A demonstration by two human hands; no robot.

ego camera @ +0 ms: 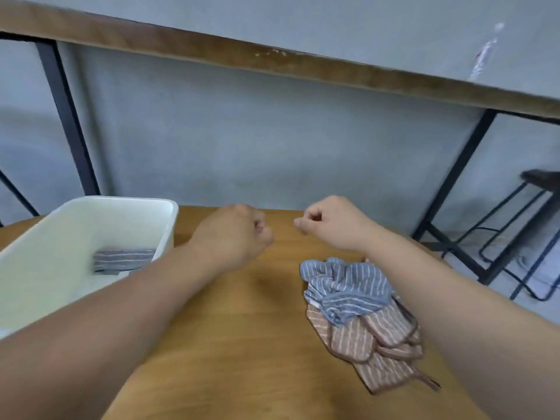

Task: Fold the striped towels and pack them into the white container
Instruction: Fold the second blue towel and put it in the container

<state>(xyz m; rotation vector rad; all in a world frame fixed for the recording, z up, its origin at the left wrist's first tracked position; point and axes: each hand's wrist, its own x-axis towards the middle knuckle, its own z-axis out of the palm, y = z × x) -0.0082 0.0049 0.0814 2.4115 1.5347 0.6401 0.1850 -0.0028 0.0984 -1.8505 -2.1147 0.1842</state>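
- Although both fists are clenched, nothing is held in either: the fingers of the left hand are curled tightly into the palm above the far part of the table, and those of the right hand are curled likewise, thumb against forefinger, with no cloth seen between them.
- The two hands are raised side by side near the far edge of the brown wooden table, a short gap being left between them; neither is seen to touch any cloth.
- One folded grey-blue striped towel is already laid inside the white rectangular plastic container, against its right wall; the container stands at the left of the table, beside the left forearm.
- A crumpled blue towel with white stripes is heaped on top of a rumpled pinkish-brown striped towel at the right of the table, just beside the right forearm; both are unfolded.
- The step in hand is judged to lie between towels: one is packed, two are left, and the next has not yet been picked up.
- For the next move, the fingers would need to be opened and the blue towel lifted off the heap by its corners, spread flat on the bare wood between heap and container, then folded.
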